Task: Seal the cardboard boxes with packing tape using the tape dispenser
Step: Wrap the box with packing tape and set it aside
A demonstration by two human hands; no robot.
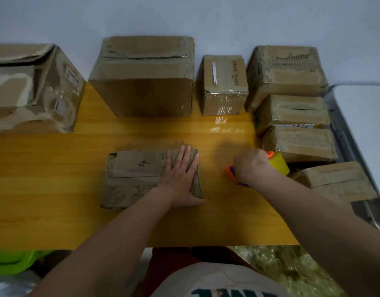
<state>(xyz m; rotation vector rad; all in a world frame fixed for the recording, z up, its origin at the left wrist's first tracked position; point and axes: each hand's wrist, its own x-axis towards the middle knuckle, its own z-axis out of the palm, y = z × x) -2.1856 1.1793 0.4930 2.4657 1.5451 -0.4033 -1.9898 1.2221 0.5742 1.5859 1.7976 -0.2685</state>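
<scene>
On the yellow wooden worktop (pixel 56 189) a flat cardboard box marked "4" (pixel 142 176) lies directly in front of the person, and the left hand (pixel 180 179) rests on its right half with the fingers straight and spread, palm down, most likely to press the flaps shut and keep the box from sliding when tape is drawn across it. The right hand (pixel 252 168) is to the right of the box, clear of it, with its fingers curled round the handle of the tape dispenser (pixel 277 163), an orange-framed tool carrying a yellow roll; it sits low over the worktop, and whether it touches the surface cannot be told because the hand is slightly blurred. No fresh strip of tape shows on the box marked "4", so sealing it appears not yet begun. Along the wall stand a large box (pixel 144 78), a small taped box (pixel 224 84) with glossy tape round it and a worn box at the left (pixel 32 86), while a row of boxes at the right edge (pixel 298 129) lies just beside the dispenser, probably kept within reach.
</scene>
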